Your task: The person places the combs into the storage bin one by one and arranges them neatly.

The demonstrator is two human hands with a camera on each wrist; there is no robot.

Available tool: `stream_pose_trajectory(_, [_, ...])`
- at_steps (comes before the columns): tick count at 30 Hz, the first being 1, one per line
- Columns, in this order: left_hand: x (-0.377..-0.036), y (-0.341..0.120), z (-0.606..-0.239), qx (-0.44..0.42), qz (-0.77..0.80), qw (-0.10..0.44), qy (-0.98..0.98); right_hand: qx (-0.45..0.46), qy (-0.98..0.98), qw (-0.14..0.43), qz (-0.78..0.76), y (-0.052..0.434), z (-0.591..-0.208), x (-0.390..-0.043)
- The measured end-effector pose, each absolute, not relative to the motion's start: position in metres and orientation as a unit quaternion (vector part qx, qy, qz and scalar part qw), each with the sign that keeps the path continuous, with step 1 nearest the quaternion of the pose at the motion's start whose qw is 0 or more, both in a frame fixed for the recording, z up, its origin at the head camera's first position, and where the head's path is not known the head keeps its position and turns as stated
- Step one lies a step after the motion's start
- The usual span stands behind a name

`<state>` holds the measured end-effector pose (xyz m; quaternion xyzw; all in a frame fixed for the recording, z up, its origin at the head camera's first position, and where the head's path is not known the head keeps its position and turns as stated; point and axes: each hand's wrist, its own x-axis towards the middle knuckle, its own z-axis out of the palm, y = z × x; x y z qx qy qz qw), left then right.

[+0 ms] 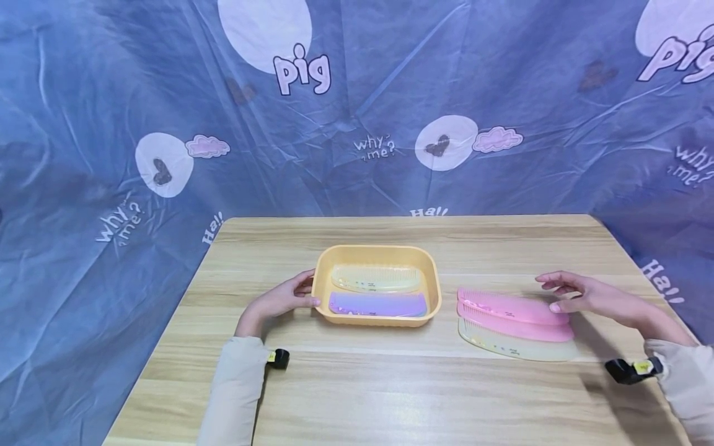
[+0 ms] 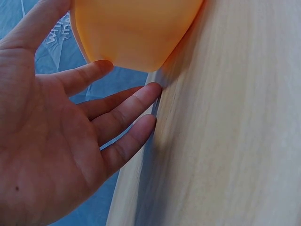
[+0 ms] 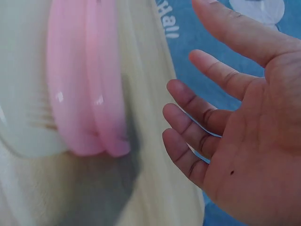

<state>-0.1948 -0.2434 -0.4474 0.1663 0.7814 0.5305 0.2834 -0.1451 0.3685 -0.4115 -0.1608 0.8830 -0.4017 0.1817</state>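
My left hand [image 1: 284, 296] is at the left end of a yellow-orange plastic tray [image 1: 376, 249]. Its thumb and index finger touch the outer wall, the other fingers loosely extended below the tray [image 2: 136, 37] in the left wrist view. Inside the tray lie a pale yellow comb [image 1: 374, 279] and, nearer me, a purple comb [image 1: 379, 304]. To the right, two overlapping pink combs [image 1: 515, 316] partly cover a pale translucent comb [image 1: 513, 348]. Over their right end hovers my right hand [image 1: 597, 300], fingers loosely bent, holding nothing. A gap separates it from the pink combs [image 3: 75, 94] in the right wrist view.
Everything rests on a light wood-grain table [image 1: 401, 396]. Behind and beside it hangs a blue printed cloth [image 1: 357, 173]. Small black devices sit at both wrists, the left one [image 1: 279, 358] low over the table.
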Motion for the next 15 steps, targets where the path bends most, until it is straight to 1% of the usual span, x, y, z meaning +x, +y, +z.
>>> stream_pose_trajectory(7, [-0.195,-0.242,-0.447,0.167,0.531,0.285,0.78,-0.173,0.857,0.205,-0.44,0.389,-0.428,-0.144])
stream_pose_trajectory(15, [-0.195,-0.242,-0.447,0.155,0.536,0.289,0.778,-0.19,0.856,0.191,-0.442,0.399,-0.443,-0.137])
